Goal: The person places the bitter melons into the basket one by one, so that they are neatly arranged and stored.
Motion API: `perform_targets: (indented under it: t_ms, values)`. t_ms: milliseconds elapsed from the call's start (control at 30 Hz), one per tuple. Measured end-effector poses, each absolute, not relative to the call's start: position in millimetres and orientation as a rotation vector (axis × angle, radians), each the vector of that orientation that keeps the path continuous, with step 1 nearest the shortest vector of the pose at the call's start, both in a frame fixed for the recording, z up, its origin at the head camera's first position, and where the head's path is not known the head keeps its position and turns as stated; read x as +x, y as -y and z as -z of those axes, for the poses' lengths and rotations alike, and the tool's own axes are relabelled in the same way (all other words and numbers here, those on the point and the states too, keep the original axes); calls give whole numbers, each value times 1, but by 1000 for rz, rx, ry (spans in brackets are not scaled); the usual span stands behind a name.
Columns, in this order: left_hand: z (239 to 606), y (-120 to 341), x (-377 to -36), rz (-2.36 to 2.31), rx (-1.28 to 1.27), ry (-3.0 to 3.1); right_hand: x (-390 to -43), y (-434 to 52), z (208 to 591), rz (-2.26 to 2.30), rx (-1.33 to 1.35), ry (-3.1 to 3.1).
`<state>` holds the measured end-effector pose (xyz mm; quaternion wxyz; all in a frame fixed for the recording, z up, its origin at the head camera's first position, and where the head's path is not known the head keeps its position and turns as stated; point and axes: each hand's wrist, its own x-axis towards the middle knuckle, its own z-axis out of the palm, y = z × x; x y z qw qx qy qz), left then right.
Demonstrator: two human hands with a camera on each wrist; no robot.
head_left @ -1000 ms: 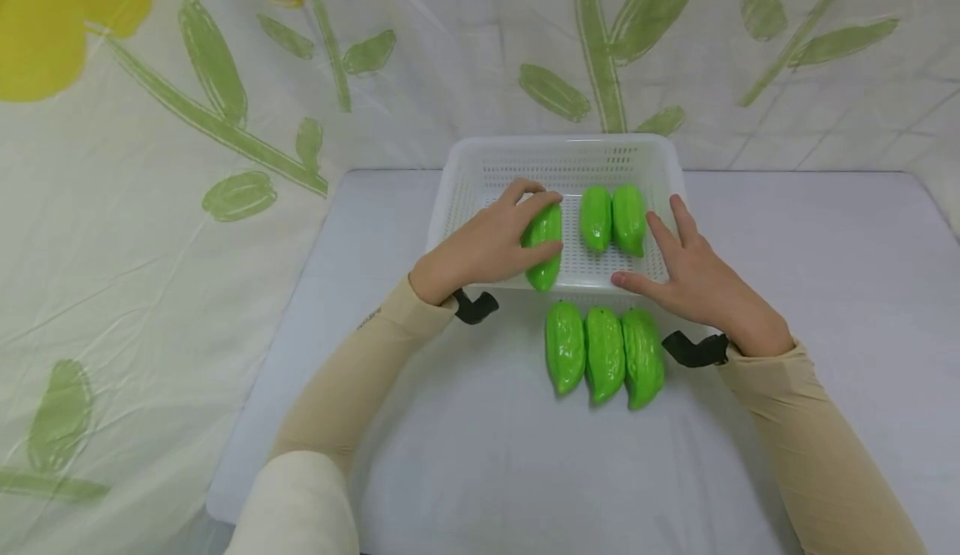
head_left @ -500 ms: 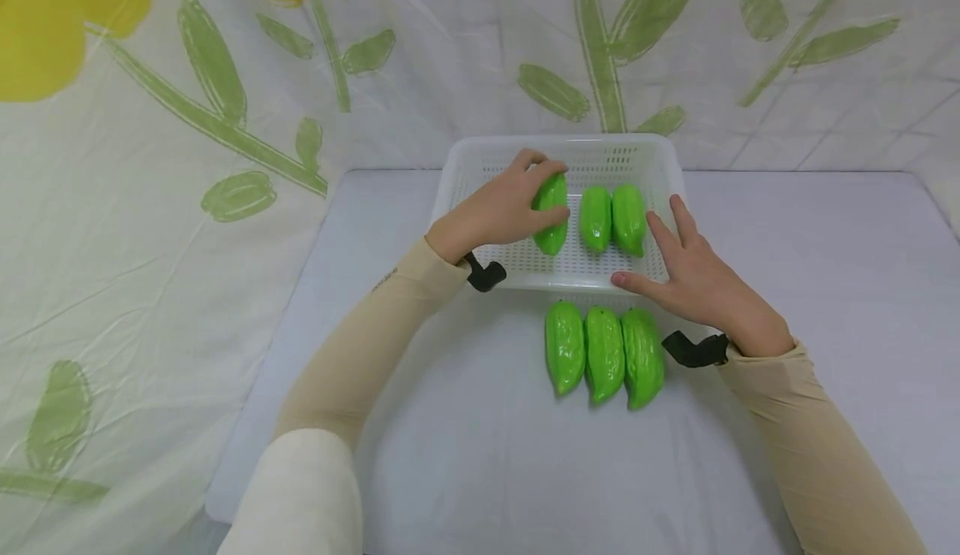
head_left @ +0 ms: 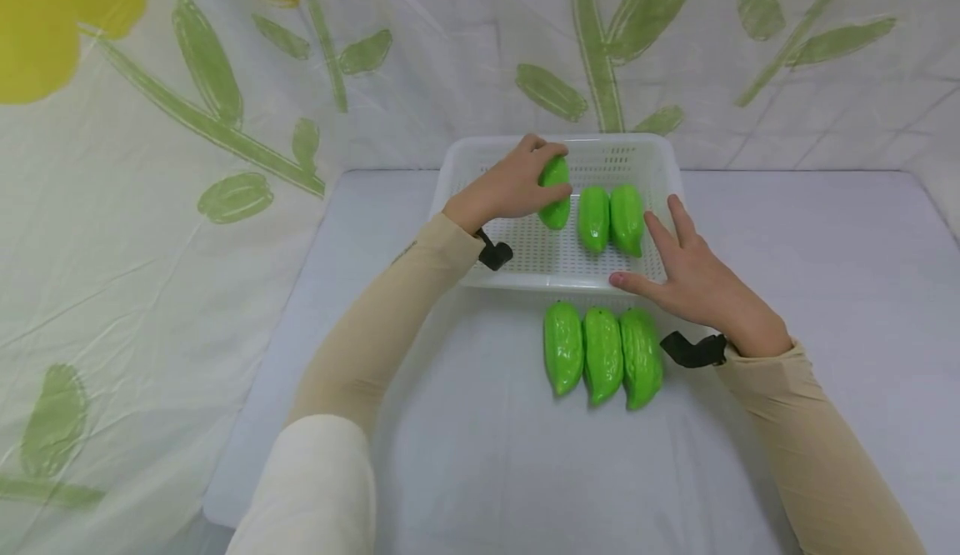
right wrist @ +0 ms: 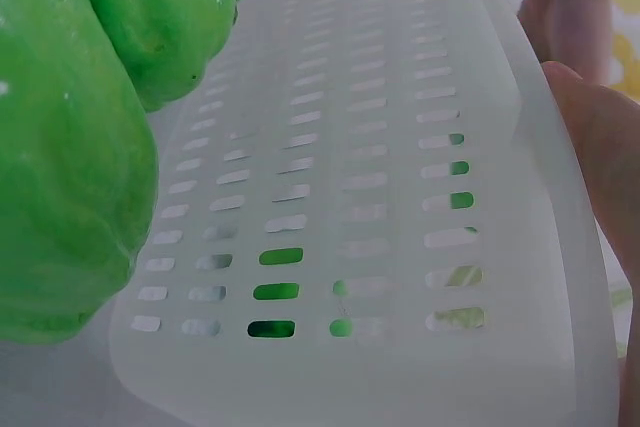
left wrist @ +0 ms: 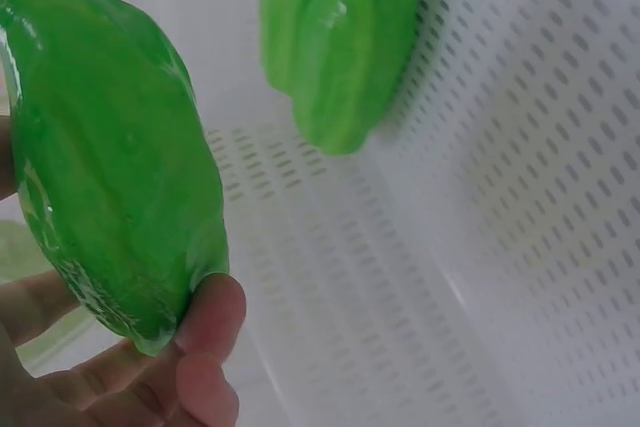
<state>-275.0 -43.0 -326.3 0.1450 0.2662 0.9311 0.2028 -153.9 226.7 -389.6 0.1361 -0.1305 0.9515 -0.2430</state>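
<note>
In the head view my left hand (head_left: 517, 182) grips a glossy green pepper (head_left: 555, 192) over the white basket (head_left: 555, 282), left of two like it. The left wrist view shows this pepper (left wrist: 120, 157) between thumb and fingertips, raised above the basket floor. Two green peppers (head_left: 594, 220) lie side by side in the basket's right half. My right hand (head_left: 697, 280) is at the basket's front right corner, fingers spread, thumb at the front rim. The right wrist view has that thumb (right wrist: 600, 147) beside the perforated wall (right wrist: 400, 167).
Three more green peppers (head_left: 603, 355) lie in a row on the pale tablecloth (head_left: 465, 422), just in front of the basket. Behind the table hangs a white curtain (head_left: 450, 55) with yellow flowers and green leaves.
My left hand has carried its pepper from over the front rim back, slightly right, toward the basket's far side. The right hand has stayed in place.
</note>
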Motion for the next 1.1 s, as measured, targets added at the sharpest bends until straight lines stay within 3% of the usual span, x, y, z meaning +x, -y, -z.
perform_targets:
  t_ms: [1100]
  values:
    - [387, 18, -318, -405, 724, -2608, -156, -227, 393, 705, -401, -2786]
